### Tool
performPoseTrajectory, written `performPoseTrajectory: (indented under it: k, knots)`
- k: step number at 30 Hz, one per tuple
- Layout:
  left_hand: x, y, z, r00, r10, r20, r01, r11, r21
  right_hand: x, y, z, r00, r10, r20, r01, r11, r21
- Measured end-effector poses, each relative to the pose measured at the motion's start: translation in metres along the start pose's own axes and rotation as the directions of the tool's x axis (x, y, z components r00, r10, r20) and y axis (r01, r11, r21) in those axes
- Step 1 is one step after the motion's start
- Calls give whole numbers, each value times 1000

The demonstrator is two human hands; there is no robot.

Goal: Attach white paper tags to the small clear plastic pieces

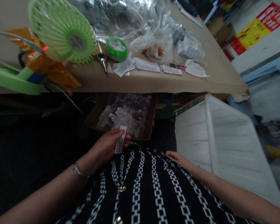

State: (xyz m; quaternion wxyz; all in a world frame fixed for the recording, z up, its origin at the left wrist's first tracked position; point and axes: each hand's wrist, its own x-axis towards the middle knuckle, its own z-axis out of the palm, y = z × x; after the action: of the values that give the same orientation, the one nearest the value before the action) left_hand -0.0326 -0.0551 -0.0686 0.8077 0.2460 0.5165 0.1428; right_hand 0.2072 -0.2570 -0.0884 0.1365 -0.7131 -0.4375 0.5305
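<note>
My left hand pinches a narrow whitish strip between thumb and fingers, low in front of the body. Just beyond it, under the table edge, a brown cardboard box holds a heap of similar pale strips. My right hand rests at the right side of the patterned black shirt. Most of its fingers are hidden behind the shirt, so whether it holds anything does not show.
On the table are a green fan, a soldering iron, a green tape roll, paper labels, small snips and plastic bags. A large white bin stands to the right.
</note>
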Motion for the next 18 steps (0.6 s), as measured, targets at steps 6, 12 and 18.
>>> performPoseTrajectory:
  k: [6,12,18]
  knots:
    - [-2,1,4,1000,0,10,-1,1000,21,-21,-4,-1,991,9,130,-5,999,-37]
    - [-3,-1,7,1000,-16,-24,16,1000,12,19,-5,-15,986,-37,160,86,947,-311]
    - [-1,-5,6,999,-10,-50,9,999,-31,84,-5,-17,971,-139,194,237,664,-709]
